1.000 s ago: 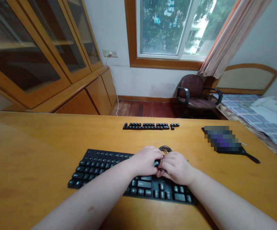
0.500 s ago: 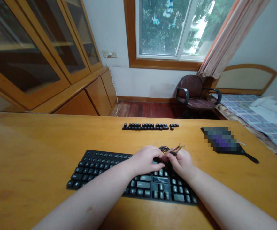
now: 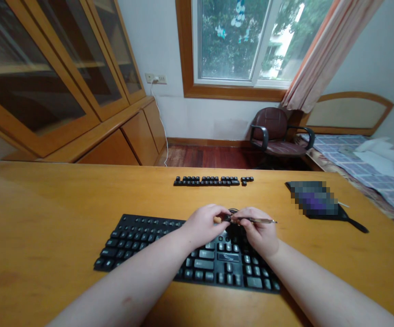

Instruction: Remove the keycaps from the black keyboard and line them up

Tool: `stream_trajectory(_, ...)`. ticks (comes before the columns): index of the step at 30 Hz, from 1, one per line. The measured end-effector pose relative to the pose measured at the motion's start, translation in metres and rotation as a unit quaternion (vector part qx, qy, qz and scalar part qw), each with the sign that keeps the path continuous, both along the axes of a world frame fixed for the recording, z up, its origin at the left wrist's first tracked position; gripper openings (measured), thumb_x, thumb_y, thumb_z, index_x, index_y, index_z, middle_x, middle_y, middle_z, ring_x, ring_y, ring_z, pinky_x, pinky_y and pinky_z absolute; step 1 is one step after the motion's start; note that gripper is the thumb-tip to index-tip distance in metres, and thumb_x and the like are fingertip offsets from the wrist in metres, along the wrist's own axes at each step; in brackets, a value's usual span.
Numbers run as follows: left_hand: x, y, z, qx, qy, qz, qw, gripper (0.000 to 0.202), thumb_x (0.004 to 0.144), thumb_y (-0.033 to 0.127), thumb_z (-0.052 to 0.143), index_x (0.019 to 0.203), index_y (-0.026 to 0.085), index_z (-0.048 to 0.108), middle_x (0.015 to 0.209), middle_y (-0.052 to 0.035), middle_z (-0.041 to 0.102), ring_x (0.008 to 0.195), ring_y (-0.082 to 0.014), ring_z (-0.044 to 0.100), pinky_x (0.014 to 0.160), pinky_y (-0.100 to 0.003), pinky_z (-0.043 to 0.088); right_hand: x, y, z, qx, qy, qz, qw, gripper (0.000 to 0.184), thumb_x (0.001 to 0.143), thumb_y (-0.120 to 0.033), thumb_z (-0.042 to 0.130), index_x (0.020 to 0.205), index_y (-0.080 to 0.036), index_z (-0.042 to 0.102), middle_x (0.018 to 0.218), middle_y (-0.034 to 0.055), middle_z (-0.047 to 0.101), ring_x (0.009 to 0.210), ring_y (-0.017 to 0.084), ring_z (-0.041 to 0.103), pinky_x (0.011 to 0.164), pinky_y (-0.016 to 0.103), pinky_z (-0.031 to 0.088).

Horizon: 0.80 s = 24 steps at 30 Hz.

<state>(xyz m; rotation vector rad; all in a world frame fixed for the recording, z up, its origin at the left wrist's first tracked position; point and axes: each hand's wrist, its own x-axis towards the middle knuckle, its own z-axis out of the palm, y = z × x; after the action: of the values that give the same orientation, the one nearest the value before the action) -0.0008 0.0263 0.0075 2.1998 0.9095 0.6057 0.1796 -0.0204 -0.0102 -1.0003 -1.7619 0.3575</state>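
A black keyboard (image 3: 169,247) lies on the wooden desk (image 3: 47,218) in front of me. Both hands hover together over its right half. My right hand (image 3: 260,234) pinches a thin metal tool (image 3: 258,221) that points to the right, level with the desk. My left hand (image 3: 205,225) is closed in a pinch at the tool's left tip, on a small dark piece (image 3: 226,218) that looks like a keycap. A coiled black cable shows just behind the fingers.
A row of loose black keycaps (image 3: 212,181) lies farther back on the desk. A blurred dark object (image 3: 314,200) with a black handle sits at the right. Glass-door cabinets stand left; a chair (image 3: 275,131) and a bed are beyond the desk.
Both hands rose slightly off the keys. The tool in my right hand swung from pointing up and back to lying level, pointing right. My left fingers now pinch at its tip.
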Motion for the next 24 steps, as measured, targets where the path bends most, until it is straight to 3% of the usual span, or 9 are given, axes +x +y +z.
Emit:
stream_trajectory(7,-0.0007,0.0007,-0.0013,-0.001,-0.018,0.027,0.999,0.019,0.077,0.030,0.061,0.092,0.020,0.065,0.087,-0.0016,0.067,0.082,-0.0163,0.061,0.076,-0.027,0.048,0.0008,0.0009,-0.0026,-0.003,0.004,0.038,0.999,0.025,0.089,-0.037,0.044,0.094,-0.022,0.063,0.085,0.0070,0.070,0.080,0.019,0.065,0.071,0.033,0.053)
stream_trajectory(13,-0.0021,0.0006,-0.0019,-0.001,-0.032,-0.011,0.999,0.018,0.079,0.023,0.057,0.096,0.022,0.065,0.095,-0.0008,0.068,0.089,-0.0156,0.061,0.082,-0.026,0.045,-0.0010,0.0008,0.0014,0.008,0.017,0.084,0.996,0.027,0.087,-0.041,0.046,0.093,-0.021,0.063,0.089,0.0084,0.068,0.085,0.019,0.064,0.075,0.034,0.052)
stream_trajectory(24,-0.0011,0.0044,-0.0004,-0.047,-0.047,0.036,0.997,0.019,0.067,0.030,0.072,0.082,0.019,0.066,0.080,0.0007,0.067,0.078,-0.0156,0.060,0.072,-0.025,0.045,-0.0006,0.0028,-0.0012,-0.006,0.040,0.079,0.996,0.026,0.087,-0.040,0.047,0.093,-0.021,0.064,0.084,0.0072,0.066,0.081,0.018,0.063,0.072,0.034,0.052)
